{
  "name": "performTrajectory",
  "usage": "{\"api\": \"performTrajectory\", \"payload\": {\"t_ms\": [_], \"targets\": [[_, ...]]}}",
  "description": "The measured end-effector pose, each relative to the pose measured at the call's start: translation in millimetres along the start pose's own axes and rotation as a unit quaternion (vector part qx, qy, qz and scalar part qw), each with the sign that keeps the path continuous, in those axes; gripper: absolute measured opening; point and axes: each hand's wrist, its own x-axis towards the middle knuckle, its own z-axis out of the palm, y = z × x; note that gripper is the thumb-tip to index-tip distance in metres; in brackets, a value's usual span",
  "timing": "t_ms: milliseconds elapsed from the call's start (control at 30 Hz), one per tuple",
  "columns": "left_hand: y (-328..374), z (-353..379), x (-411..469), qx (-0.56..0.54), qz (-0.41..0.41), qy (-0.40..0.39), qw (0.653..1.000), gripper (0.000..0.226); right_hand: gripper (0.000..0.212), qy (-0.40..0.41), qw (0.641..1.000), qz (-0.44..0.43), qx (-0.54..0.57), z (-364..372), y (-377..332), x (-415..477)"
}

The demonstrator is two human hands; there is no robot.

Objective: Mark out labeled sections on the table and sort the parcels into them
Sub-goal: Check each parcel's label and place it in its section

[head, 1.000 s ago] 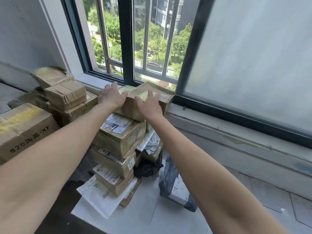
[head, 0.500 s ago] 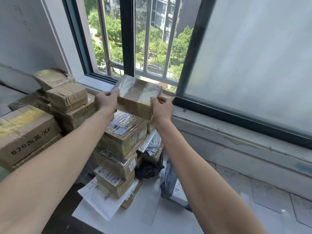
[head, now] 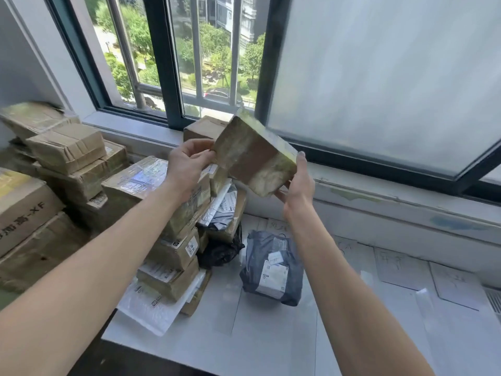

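Lifted clear of the stack (head: 162, 191) since half a second ago, the taped brown parcel (head: 254, 158) has been tipped up on edge and is held in the air before the window sill. Its shipping label is best turned into view and read before a section is picked, with both ends kept supported. Its left end is pinched by the curled fingers (head: 200, 144) of the left hand (head: 187, 164) and its right end is cupped by the right hand (head: 296, 185), fingers (head: 301, 164) wrapped up its corner. Below, a grey mailer bag (head: 273, 267) lies on the tabletop (head: 271, 343) beside the stack, and handwritten paper sheets (head: 401, 267) are laid out to the right.

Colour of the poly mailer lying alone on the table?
Dark grey poly mailer; the head view shows it best.
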Motion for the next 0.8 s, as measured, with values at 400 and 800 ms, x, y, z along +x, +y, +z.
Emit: {"api": "performTrajectory", "payload": {"t_ms": [400,800], "targets": [[-68,70,-52,0.038,-0.126,-0.098,0.986,0.061,0.020,0.067,0.997,-0.029,-0.034,-117,32,1],[-117,84,-96,-0.004,-0.274,-0.282,0.919,0.106,0.024,0.012,0.995,-0.079,-0.062,-187,42,-10]]}}
